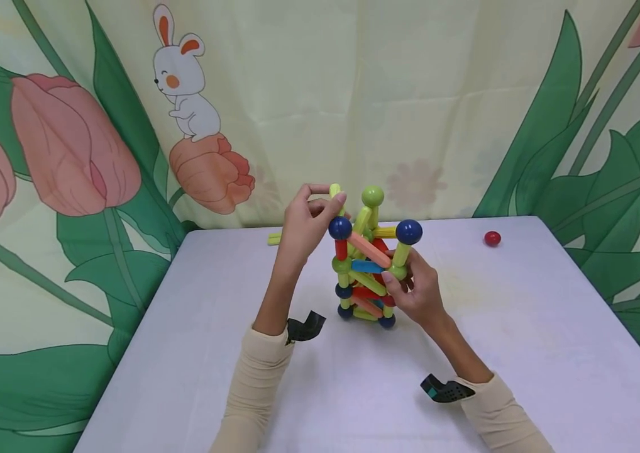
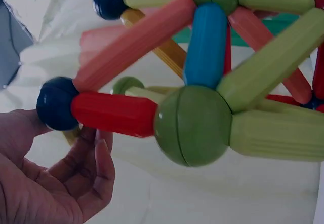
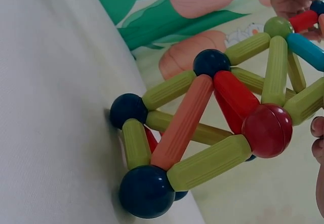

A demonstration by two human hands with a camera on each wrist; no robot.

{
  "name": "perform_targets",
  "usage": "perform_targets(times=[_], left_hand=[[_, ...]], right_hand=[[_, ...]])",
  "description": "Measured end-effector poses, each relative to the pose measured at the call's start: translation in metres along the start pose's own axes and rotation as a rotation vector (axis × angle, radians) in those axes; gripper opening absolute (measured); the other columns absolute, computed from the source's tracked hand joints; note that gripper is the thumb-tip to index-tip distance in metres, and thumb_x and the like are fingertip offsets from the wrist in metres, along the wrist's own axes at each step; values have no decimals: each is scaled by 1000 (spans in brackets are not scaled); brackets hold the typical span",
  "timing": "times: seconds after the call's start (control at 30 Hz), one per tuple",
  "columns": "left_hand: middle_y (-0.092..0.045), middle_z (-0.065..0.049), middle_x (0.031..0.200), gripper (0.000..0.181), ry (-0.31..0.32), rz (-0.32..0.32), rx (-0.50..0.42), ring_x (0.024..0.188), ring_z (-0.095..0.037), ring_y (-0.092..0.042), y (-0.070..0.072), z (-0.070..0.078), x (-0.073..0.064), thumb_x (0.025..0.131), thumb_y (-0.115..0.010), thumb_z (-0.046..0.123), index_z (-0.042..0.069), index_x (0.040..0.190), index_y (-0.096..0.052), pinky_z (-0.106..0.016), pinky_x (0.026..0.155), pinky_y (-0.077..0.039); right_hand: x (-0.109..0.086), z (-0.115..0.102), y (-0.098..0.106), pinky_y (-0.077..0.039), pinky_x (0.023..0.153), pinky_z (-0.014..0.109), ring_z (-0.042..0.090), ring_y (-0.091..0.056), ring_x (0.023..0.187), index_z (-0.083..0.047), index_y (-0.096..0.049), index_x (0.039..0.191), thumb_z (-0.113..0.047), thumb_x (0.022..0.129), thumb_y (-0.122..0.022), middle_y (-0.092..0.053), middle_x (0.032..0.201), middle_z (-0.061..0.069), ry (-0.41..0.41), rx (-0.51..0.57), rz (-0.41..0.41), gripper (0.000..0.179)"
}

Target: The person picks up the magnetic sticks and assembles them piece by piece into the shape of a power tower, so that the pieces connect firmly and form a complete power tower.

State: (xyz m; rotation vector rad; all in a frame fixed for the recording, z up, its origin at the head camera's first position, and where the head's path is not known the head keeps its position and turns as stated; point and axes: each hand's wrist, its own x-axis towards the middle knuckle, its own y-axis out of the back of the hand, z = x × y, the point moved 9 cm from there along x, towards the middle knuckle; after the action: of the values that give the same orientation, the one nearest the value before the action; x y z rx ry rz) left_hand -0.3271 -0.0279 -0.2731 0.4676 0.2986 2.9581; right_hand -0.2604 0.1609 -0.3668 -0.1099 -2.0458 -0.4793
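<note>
A tower of magnetic rods and balls (image 1: 368,265) stands upright on the table, with rods in yellow-green, red, salmon and blue. At its top left, my left hand (image 1: 310,223) pinches a yellow-green rod (image 1: 335,189) beside a dark blue ball (image 1: 340,228). That ball (image 2: 56,103) hides most of the rod in the left wrist view. My right hand (image 1: 420,290) holds the tower's right side, thumb and fingers around a green ball (image 1: 397,271). Below, a red ball (image 3: 267,130) and dark blue balls (image 3: 147,191) join the lower rods.
A loose red ball (image 1: 492,238) lies at the back right of the white table (image 1: 195,340). Yellow-green rods (image 1: 274,239) lie behind my left hand. A curtain printed with tulips and a rabbit (image 1: 187,82) hangs along the back edge.
</note>
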Motion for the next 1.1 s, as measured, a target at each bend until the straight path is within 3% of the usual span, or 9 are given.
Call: perform_targets(times=[0.1,0.27,0.7,0.9,1.1], left_hand=[[-74,-6,87,42,-35,25,147,83,-15,-70,-3,12,-8,96,-61,36,8,127,-51,-29,80,-55],[-72,-5,84,35,-98,13,265,80,-14,-67,-13,27,-9,96,-61,31,7,122,-59,-27,72,-55],[-70,-8,89,29,-57,-54,533,72,-17,-61,-30,33,-10,94,-62,30,4,105,-65,-22,58,-51],[-69,-8,84,29,-66,-41,584,59,-15,-59,-32,37,-12,95,-60,30,3,106,-64,-21,49,-46],[-54,-7,62,28,-52,-22,619,46,-17,-47,-33,36,-14,96,-54,29,4,106,-61,-21,42,-37]], right_hand=[[0,0,1,-39,44,23,8,-43,55,4,-56,119,-27,92,-62,-58,87,7,-2,1,0,42],[1,1,2,-38,44,23,8,-41,55,4,-55,119,-29,93,-62,-56,85,6,5,-1,5,43],[-4,2,1,-39,45,20,8,-41,55,6,-55,119,-32,94,-62,-59,89,9,-3,-27,-3,45],[-2,0,1,-37,45,19,8,-41,55,5,-54,120,-37,97,-57,-59,90,10,3,-35,-9,48],[-2,-1,1,-38,46,19,7,-40,55,5,-54,120,-38,97,-57,-58,89,9,-2,-47,-18,48]])
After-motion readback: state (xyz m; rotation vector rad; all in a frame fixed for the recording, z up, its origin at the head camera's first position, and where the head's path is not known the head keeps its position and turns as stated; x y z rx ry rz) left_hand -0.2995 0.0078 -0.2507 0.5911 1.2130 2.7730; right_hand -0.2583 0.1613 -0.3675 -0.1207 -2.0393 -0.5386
